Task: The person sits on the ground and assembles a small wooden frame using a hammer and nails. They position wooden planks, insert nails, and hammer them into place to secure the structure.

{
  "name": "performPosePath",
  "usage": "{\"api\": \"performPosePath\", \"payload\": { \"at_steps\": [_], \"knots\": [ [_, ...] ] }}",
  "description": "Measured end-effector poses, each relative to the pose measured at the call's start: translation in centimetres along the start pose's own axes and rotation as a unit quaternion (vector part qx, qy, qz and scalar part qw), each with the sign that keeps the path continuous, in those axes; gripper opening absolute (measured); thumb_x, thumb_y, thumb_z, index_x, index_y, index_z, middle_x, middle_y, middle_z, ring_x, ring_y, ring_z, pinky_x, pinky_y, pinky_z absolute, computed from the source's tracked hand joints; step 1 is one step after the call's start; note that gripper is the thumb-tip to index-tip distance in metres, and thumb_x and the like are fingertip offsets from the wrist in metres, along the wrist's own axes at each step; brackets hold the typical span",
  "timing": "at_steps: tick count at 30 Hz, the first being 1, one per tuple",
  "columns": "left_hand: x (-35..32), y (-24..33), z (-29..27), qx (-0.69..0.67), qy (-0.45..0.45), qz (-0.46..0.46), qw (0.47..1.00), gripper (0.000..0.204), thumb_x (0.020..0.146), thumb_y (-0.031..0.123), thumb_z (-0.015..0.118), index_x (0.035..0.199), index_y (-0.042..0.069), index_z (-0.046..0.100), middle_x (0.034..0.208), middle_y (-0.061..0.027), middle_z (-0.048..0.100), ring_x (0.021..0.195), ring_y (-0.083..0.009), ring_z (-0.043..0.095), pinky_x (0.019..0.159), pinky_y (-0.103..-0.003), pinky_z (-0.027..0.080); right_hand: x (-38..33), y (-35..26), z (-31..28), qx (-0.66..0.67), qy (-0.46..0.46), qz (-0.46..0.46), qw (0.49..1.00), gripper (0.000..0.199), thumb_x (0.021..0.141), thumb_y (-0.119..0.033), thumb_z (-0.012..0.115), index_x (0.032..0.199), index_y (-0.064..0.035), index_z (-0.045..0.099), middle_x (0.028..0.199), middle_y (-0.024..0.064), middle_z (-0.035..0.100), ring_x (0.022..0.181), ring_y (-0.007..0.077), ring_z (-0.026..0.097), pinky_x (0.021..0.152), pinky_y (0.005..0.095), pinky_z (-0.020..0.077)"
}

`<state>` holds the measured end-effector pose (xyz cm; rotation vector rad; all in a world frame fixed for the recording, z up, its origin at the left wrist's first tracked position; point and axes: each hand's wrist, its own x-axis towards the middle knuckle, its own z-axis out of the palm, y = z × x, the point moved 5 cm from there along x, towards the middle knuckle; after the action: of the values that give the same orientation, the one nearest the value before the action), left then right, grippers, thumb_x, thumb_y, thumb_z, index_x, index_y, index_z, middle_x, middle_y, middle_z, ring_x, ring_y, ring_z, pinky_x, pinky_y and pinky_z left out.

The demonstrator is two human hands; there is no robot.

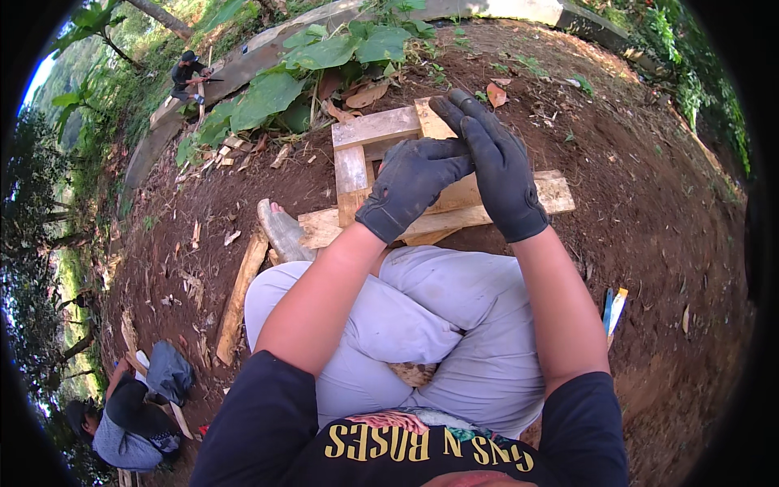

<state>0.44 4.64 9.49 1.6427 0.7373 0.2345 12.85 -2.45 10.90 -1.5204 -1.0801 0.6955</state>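
Both my hands wear dark work gloves and meet above a frame of pale wooden blocks [377,128] on the soil. My left hand [415,183] reaches across with its fingers stretched toward my right hand [499,166], touching its palm side; the left fingertips are partly hidden there. The right hand's fingers are straight and point up and away, in front of the wood. I see nothing held in either hand. Beneath them a long plank [554,192] crosses the near side of the frame, close to my shoe [284,231].
A rough timber piece [242,296] lies to my left, with wood scraps [231,152] farther off. At my right is a blue-and-white tool-like strip [614,310]. Leafy plants [272,97] grow beyond the frame. Two people sit at left, one near a grey bag [169,373].
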Motion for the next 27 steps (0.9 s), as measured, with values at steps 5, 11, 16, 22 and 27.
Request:
{"api": "performPosePath", "payload": {
  "at_steps": [5, 11, 16, 22, 27],
  "knots": [
    [-0.5, -0.3, 0.0, -0.033, 0.014, 0.002, 0.999, 0.029, 0.096, 0.029, 0.075, 0.111, 0.005, 0.083, 0.070, -0.0039, 0.065, 0.057, -0.0109, 0.060, 0.053, -0.030, 0.045, -0.2, -1.1, 1.0, -0.031, 0.012, -0.018, 0.999, 0.046, 0.113, -0.024, 0.042, 0.150, -0.0003, 0.057, 0.142, 0.0122, 0.071, 0.138, 0.0335, 0.063, 0.116, 0.0415, 0.0462],
    [-0.6, -1.4, 0.1, -0.135, -0.014, -0.046, 0.990, 0.027, 0.097, 0.027, 0.074, 0.101, 0.002, 0.082, 0.069, -0.0058, 0.066, 0.057, -0.0118, 0.060, 0.053, -0.031, 0.045, -0.2, -1.8, 1.2, -0.100, -0.015, -0.032, 0.994, 0.047, 0.114, -0.027, 0.040, 0.151, -0.0055, 0.059, 0.152, 0.0143, 0.064, 0.147, 0.0356, 0.053, 0.121, 0.0439, 0.0408],
    [-0.5, -0.5, -0.6, 0.012, -0.017, -0.035, 0.999, 0.030, 0.095, 0.031, 0.072, 0.104, 0.004, 0.081, 0.077, -0.0098, 0.071, 0.067, -0.0182, 0.066, 0.062, -0.036, 0.049, -0.5, -1.5, 1.6, -0.116, -0.011, -0.042, 0.992, 0.048, 0.114, -0.027, 0.039, 0.154, -0.0059, 0.057, 0.154, 0.0149, 0.061, 0.148, 0.0370, 0.051, 0.121, 0.0456, 0.0410],
    [-0.3, -0.4, -0.6, 0.057, 0.006, -0.003, 0.998, 0.040, 0.095, 0.042, 0.070, 0.110, 0.007, 0.081, 0.099, -0.0177, 0.079, 0.096, -0.0344, 0.076, 0.087, -0.045, 0.056, -0.5, -0.7, 1.8, 0.152, -0.037, 0.035, 0.987, 0.053, 0.115, -0.025, 0.040, 0.160, 0.0028, 0.043, 0.154, 0.0198, 0.060, 0.141, 0.0316, 0.059, 0.118, 0.0417, 0.0459],
    [-0.2, -0.6, -0.7, 0.066, -0.014, -0.038, 0.997, 0.039, 0.096, 0.044, 0.070, 0.111, 0.010, 0.082, 0.098, -0.0170, 0.079, 0.095, -0.0333, 0.076, 0.087, -0.044, 0.057, -0.3, -0.2, 0.5, 0.259, -0.049, 0.106, 0.959, 0.053, 0.114, -0.032, 0.048, 0.153, 0.0029, 0.052, 0.145, 0.0168, 0.066, 0.133, 0.0267, 0.065, 0.108, 0.0382, 0.0530]
  ]
}}
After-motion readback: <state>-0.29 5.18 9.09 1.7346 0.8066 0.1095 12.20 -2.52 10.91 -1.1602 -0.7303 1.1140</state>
